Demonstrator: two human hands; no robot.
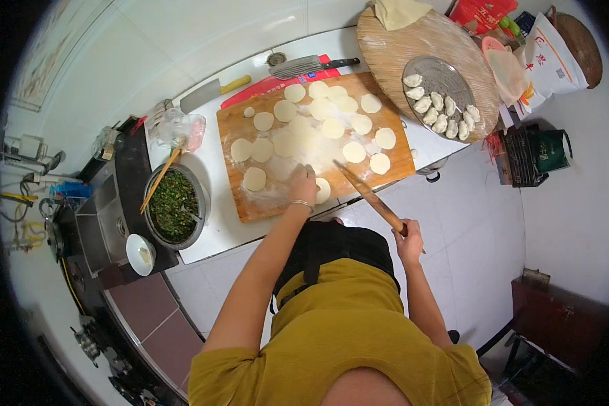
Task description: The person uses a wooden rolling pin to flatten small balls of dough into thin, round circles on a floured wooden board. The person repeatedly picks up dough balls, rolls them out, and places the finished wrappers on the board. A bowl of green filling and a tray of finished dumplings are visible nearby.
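My right hand (410, 242) is closed around the thick end of a wooden rolling pin (379, 204). Its tapered far end points over the floured wooden board (233, 199). At the board's near edge, my left hand (304, 186) has its fingers curled at the left edge of a round dough wrapper (323, 191), partly covering it. Several other flat wrappers (361, 124) lie spread across the board, some overlapping in the floury middle. One small dough piece (249, 112) sits near the far left corner.
Left of the board stands a bowl of chopped green filling (174, 206) with chopsticks (161, 180) across it; a white bowl (141, 254) is nearby. A cleaver (210, 95) and another knife (308, 66) lie behind. Folded dumplings (440, 124) sit on a round metal tray (432, 68) at right.
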